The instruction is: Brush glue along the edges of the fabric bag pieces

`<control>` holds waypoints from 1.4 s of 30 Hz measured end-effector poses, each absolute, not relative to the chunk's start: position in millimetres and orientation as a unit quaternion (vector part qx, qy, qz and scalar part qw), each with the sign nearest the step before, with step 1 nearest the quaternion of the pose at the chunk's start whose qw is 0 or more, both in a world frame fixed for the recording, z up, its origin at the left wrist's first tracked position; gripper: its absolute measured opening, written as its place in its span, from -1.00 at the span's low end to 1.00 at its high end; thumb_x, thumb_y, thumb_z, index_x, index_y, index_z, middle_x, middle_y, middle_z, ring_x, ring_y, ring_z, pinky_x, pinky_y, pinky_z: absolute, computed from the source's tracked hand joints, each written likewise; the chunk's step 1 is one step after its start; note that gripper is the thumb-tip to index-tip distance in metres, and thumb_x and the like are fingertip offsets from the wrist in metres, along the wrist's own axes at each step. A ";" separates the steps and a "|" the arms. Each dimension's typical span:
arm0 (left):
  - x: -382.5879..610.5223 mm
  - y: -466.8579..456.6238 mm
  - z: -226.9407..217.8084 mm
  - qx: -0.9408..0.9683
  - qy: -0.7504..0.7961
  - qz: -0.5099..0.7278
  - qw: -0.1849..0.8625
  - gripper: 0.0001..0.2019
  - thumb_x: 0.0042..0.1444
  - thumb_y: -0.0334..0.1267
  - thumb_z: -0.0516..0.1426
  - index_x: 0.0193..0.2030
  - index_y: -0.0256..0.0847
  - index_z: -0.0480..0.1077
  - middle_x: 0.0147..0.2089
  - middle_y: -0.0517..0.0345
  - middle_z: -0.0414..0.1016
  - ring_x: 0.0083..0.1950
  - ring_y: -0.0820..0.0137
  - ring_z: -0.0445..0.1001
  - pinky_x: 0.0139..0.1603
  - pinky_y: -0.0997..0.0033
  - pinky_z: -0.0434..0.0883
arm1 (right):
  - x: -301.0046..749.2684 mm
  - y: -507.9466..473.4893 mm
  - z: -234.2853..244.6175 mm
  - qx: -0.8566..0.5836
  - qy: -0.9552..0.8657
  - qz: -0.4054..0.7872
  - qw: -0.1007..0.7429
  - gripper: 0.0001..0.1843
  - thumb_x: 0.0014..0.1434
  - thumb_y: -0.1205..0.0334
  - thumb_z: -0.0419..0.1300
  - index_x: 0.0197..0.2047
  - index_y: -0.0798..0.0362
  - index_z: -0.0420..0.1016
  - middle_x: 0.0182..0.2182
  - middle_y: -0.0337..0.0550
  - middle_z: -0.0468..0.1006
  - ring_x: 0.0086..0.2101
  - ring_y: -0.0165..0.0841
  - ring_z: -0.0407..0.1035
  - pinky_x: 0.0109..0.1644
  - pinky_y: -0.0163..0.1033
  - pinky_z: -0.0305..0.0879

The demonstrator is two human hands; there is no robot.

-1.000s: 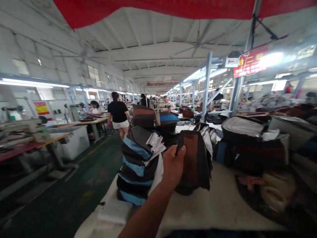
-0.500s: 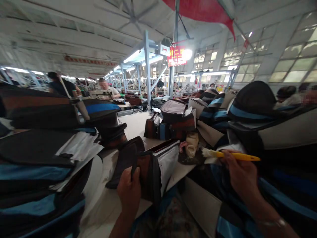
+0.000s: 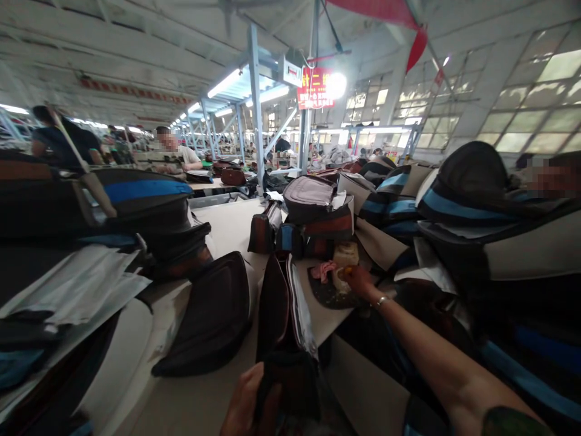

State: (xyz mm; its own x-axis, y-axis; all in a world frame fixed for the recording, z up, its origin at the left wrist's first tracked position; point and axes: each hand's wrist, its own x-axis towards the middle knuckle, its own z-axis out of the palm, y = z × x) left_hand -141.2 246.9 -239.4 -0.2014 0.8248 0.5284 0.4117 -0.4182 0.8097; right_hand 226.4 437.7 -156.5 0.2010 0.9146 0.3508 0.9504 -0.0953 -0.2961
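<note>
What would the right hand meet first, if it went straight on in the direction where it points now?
Most likely the beige container, directly in front of the right hand; the pink cloth lies beside it. Hand and container may already touch; depth is unclear.

The bag (image 3: pixel 276 327) is resting in the near middle, its long side running from near to far. Its top is gaping into a narrow slit; dark brown is covering the left wall, a pale, crumpled-looking layer is lining the right, and the near end is showing dark with a dim brown panel. Right of its far end, and apart from it, a yellowish, stained pot (image 3: pixel 345 253) is sitting. A brush (image 3: pixel 348 270) is showing only a bit of yellow at the pot, the rest hiding from view.
</note>
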 end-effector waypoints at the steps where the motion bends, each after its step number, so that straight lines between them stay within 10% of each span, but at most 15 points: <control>1: -141.5 249.1 -236.7 0.603 0.511 0.588 0.175 -0.76 0.09 0.04 0.14 -0.17 0.08 0.53 -0.11 0.16 0.60 -0.09 0.18 0.57 -0.06 0.19 0.56 | 229.2 440.8 -158.0 -0.745 -0.626 -0.033 0.229 -0.71 0.29 0.05 0.21 -0.26 0.15 0.49 -0.33 -0.16 0.53 -0.31 -0.33 0.43 -0.14 -0.16 0.37; 14: -110.3 265.4 -174.8 0.591 0.442 0.638 0.220 -0.67 0.12 -0.08 0.21 0.00 -0.12 0.51 -0.15 0.11 0.48 -0.12 0.33 0.53 -0.11 0.42 0.52 | 236.4 388.2 -160.7 -0.659 -0.675 -0.009 0.331 -0.80 0.18 0.18 0.17 -0.24 0.08 0.59 -0.20 -0.03 0.61 -0.17 -0.23 0.47 -0.04 -0.24 0.31; 23: -103.0 266.6 -160.4 0.597 0.435 0.628 0.246 -0.63 0.14 -0.07 0.20 0.04 -0.19 0.48 -0.13 0.10 0.48 -0.08 0.33 0.50 -0.04 0.39 0.47 | 225.3 389.0 -143.2 -0.744 -0.523 -0.017 0.415 -0.60 0.29 0.00 0.15 -0.46 0.11 0.41 -0.60 -0.27 0.39 -0.55 -0.40 0.32 -0.36 -0.27 0.28; 33: -87.3 275.1 -138.1 0.622 0.379 0.608 0.317 -0.67 0.17 -0.08 0.18 0.00 -0.22 0.50 -0.20 0.14 0.41 -0.13 0.37 0.44 -0.05 0.43 0.40 | 138.7 287.3 5.6 -0.520 -0.656 -0.012 0.547 -0.67 0.25 -0.06 0.14 -0.31 0.05 0.44 -0.58 -0.29 0.37 -0.52 -0.38 0.30 -0.42 -0.32 0.21; 42: -77.3 267.8 -130.2 0.624 0.327 0.591 0.392 -0.71 0.20 -0.08 0.15 -0.05 -0.19 0.51 -0.24 0.18 0.32 -0.22 0.40 0.38 -0.19 0.47 0.36 | 76.9 256.5 36.1 -0.329 -0.892 -0.039 0.308 -0.87 0.25 0.29 0.14 -0.36 0.07 0.40 -0.46 -0.23 0.46 -0.46 -0.43 0.33 -0.33 -0.31 0.19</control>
